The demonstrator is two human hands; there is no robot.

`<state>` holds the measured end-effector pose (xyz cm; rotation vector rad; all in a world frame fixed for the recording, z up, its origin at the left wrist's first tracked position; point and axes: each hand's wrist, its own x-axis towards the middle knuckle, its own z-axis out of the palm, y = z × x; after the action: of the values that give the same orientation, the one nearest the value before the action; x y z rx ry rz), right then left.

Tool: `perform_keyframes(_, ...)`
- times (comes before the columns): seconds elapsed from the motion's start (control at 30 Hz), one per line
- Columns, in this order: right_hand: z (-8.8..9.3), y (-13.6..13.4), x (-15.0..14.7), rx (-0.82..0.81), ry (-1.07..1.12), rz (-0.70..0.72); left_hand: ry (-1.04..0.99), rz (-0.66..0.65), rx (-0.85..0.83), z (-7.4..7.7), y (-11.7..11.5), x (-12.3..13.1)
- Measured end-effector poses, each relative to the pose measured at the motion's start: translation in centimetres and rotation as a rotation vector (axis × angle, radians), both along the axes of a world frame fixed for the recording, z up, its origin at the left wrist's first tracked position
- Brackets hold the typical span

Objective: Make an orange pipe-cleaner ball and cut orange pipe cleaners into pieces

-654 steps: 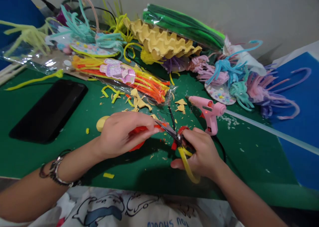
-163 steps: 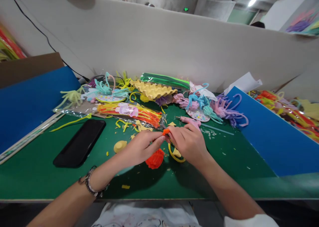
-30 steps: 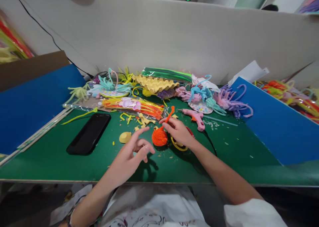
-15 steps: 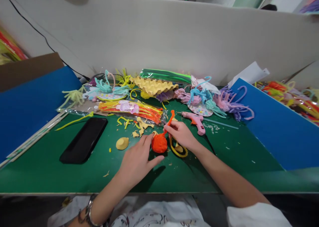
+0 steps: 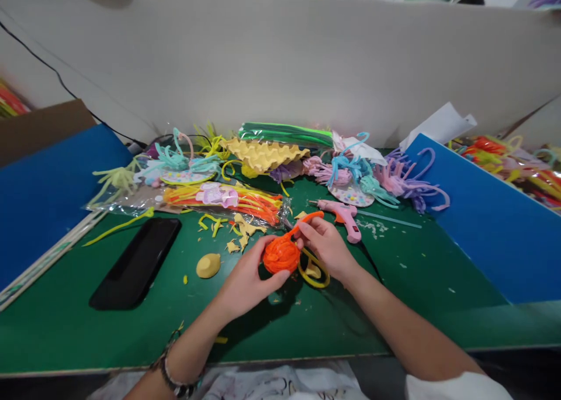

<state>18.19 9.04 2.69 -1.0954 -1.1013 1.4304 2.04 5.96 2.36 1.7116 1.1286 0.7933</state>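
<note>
Tabletop (image 5: 438, 318): stood between left board (image 5: 56, 183) and right board (image 5: 464, 224), wall (image 5: 307, 61) behind.
Phone (image 5: 137, 264): lay at left.
Carton cup (image 5: 208, 265): lay between phone and ball (image 5: 281, 256).
Ball: sat in left hand (image 5: 245, 283), its strand (image 5: 312, 216) running right into right hand (image 5: 328, 247).
Scissors (image 5: 314, 283): lay just right of ball.
Glue gun (image 5: 344, 213): lay behind right hand.
Pipe-cleaner packet (image 5: 256, 205): lay behind carton cup.
Egg carton (image 5: 263, 154): lay behind that packet; second packet (image 5: 284, 134), behind egg carton.
</note>
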Motion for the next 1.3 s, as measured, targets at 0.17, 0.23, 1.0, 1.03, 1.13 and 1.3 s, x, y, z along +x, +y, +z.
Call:
perform_keyframes(0.17, 0.0, -0.1, 0.0, 0.080, -0.028, 0.049, -0.272, -0.062, -0.168, -0.8, 0.1, -0.3)
perform_keyframes(0.23, 0.0, -0.2, -0.1, 0.115, -0.059, 0.088, -0.357, -0.065, -0.212, -1.0, 0.1, -0.4)
perform_keyframes(1.0, -1.4, -0.2, -0.4, 0.298, -0.157, 0.212, -0.609, 0.099, -0.238, -1.3, 0.4, -0.4)
perform_keyframes(1.03, -1.4, -0.2, -0.4, 0.303, -0.161, 0.217, -0.641, 0.099, -0.266, -1.4, 0.5, -0.4)
perform_keyframes(1.13, -1.4, -0.2, -0.3, 0.319, -0.177, 0.233, -0.723, 0.073, -0.344, -1.5, 0.6, -0.6)
perform_keyframes(1.3, -1.7, -0.5, -0.3, 0.339, -0.216, 0.272, -0.646, 0.111, -0.303, -1.5, 0.8, -0.5)
